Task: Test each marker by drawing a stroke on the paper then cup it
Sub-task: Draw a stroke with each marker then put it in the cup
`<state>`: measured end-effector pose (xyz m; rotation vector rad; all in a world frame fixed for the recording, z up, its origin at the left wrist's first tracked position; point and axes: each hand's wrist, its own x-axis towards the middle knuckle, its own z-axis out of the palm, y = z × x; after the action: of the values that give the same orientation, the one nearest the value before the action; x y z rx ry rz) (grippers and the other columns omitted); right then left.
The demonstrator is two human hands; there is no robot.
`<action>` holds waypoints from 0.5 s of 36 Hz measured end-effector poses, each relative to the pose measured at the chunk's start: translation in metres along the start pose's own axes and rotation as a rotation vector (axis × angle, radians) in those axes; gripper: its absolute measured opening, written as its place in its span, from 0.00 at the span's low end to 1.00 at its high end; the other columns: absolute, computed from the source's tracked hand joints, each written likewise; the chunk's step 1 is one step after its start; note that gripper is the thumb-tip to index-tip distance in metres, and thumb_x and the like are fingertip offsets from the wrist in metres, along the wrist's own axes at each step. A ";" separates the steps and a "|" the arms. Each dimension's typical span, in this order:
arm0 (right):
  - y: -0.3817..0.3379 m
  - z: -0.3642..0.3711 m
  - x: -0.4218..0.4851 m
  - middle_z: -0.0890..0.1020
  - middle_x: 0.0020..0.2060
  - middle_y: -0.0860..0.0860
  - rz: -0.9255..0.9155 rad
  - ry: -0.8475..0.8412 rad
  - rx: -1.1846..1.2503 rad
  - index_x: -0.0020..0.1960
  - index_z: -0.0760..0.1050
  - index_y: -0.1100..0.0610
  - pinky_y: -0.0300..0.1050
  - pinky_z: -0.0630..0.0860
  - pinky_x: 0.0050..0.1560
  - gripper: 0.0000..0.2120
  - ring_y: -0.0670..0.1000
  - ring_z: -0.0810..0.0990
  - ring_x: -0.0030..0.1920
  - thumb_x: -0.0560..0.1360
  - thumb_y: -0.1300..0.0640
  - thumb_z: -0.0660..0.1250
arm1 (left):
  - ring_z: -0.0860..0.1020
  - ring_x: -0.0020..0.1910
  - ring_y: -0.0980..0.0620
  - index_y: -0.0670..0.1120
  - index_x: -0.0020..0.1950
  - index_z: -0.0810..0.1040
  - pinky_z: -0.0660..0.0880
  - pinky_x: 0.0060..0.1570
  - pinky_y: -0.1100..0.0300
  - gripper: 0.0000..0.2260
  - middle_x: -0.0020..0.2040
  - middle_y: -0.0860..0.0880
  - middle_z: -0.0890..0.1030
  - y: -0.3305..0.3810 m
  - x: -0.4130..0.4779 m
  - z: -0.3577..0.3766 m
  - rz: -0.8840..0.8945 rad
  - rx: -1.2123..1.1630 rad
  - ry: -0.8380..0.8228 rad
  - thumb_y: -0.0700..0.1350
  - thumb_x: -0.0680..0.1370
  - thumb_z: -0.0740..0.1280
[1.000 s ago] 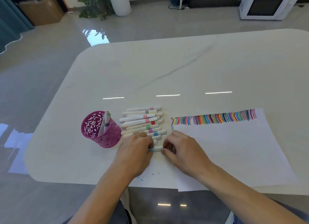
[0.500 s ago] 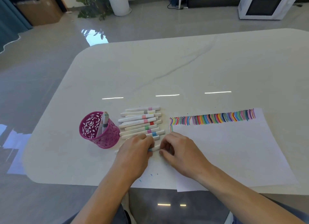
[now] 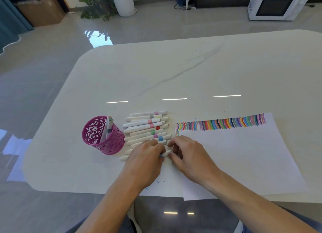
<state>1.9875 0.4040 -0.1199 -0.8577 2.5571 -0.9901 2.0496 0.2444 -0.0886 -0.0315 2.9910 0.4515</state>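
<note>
Several white markers (image 3: 146, 126) with coloured bands lie in a row on the table. My left hand (image 3: 144, 161) and my right hand (image 3: 190, 156) meet at the near end of the row, both gripping one white marker (image 3: 166, 153) with a blue band, the left on its body and the right on its cap end. A pink perforated cup (image 3: 102, 137) stands left of the row with two markers (image 3: 108, 128) in it. The white paper (image 3: 240, 156) lies to the right, with a band of coloured strokes (image 3: 221, 124) along its far edge.
The white marble table (image 3: 174, 76) has its front edge just below my hands. A few small ink specks (image 3: 160, 182) mark the table near the paper's left edge. A white microwave (image 3: 278, 4) and a potted plant (image 3: 97, 4) stand on the floor beyond.
Both hands stay on the blue-banded marker at the near end of the row, with only small finger shifts. The camera view has drifted slightly.
</note>
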 end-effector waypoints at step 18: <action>-0.006 -0.039 0.000 0.84 0.40 0.46 0.133 0.217 0.631 0.52 0.79 0.50 0.41 0.81 0.40 0.06 0.49 0.83 0.42 0.77 0.56 0.75 | 0.77 0.44 0.55 0.64 0.74 0.67 0.74 0.45 0.67 0.27 0.43 0.57 0.77 0.025 0.011 -0.014 0.035 -0.535 0.198 0.43 0.79 0.67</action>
<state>1.9730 0.4207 -0.0878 -0.4134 2.1858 -1.7787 2.0367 0.2647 -0.0695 -0.0745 2.9569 1.3062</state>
